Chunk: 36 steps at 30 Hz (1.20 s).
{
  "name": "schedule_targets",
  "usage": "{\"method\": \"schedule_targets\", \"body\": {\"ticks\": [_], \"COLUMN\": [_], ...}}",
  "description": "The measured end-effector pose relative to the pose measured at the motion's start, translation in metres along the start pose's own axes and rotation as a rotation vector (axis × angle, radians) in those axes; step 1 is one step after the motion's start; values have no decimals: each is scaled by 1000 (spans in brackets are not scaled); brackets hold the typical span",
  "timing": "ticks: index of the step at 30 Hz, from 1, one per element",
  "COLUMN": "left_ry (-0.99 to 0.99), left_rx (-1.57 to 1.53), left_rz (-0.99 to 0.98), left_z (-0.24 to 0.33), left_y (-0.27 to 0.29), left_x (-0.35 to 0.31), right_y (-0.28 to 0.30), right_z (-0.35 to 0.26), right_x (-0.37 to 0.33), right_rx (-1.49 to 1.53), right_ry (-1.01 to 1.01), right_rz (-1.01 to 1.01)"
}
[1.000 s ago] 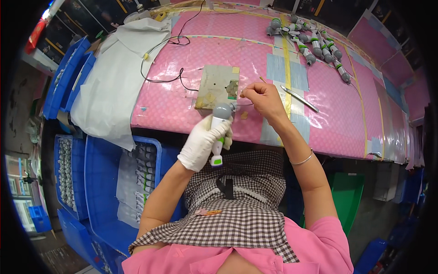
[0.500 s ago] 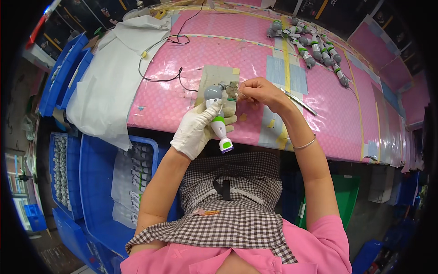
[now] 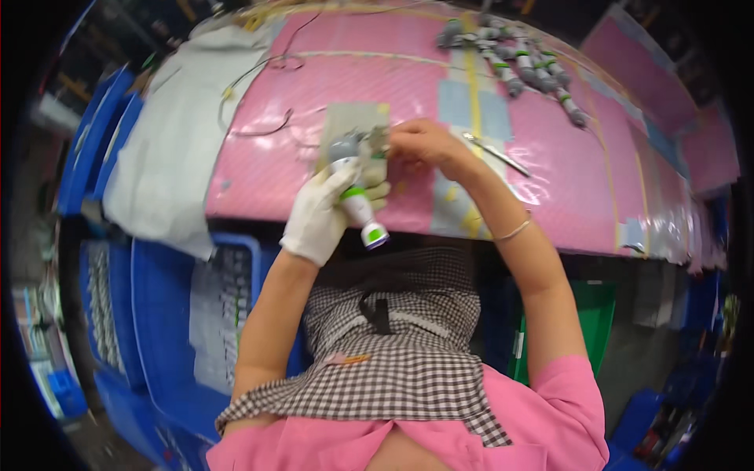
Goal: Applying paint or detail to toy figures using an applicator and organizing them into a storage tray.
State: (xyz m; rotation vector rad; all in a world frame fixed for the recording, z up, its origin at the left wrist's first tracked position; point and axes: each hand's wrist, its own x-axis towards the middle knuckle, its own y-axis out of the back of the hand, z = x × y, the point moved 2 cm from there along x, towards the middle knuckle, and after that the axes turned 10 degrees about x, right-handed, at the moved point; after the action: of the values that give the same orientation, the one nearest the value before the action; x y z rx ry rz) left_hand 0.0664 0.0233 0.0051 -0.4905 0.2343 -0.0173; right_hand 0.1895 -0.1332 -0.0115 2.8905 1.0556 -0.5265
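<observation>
Left hand (image 3: 320, 210) (gloved) holds a grey-and-white device (image 3: 357, 206) — right hand (image 3: 433, 149) near the box (image 3: 349, 118).

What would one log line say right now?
left hand: gloved, holding gadget; right hand: bare, beside grey box; nearby: metal tool, gadget pile

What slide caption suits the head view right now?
Gloved left hand holding a grey-headed white device at a box, bare right hand nearby, pink-covered table.

A pink-covered table (image 3: 267, 180) stretches before you, a white sheet (image 3: 173, 133) draped over its left side. A grey block (image 3: 349, 115) sits near your edge, a slim metal tool (image 3: 503, 157) to its right, white-and-grey devices (image 3: 524, 63) heaped at far right.
</observation>
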Motion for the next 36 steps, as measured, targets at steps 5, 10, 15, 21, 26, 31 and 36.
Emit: {"method": "schedule_targets", "body": {"ticks": [5, 10, 15, 21, 26, 31, 36], "left_ry": [47, -2, -316, -372, -230, 74, 197], "left_rx": [12, -79, -399, -457, -163, 73, 231], "left_rz": [39, 33, 74, 77, 140, -56, -2], "left_z": [0, 4, 24, 16, 9, -1, -7], "left_y": [2, -7, 3, 6, -5, -25, -17], "left_x": [-1, -4, -7, -9, -12, -25, -40], "right_y": [-8, -1, 42, 47, 16, -7, -11], "right_z": [-4, -15, -10, -7, -15, -23, -17], "right_x": [-7, -24, -46, -55, -50, -43, -47], "right_rx": [41, 89, 311, -634, 243, 623, 738], "right_ry": [15, 193, 255, 403, 193, 192, 171], "right_rz": [56, 406, 515, 818, 247, 210, 205]}}
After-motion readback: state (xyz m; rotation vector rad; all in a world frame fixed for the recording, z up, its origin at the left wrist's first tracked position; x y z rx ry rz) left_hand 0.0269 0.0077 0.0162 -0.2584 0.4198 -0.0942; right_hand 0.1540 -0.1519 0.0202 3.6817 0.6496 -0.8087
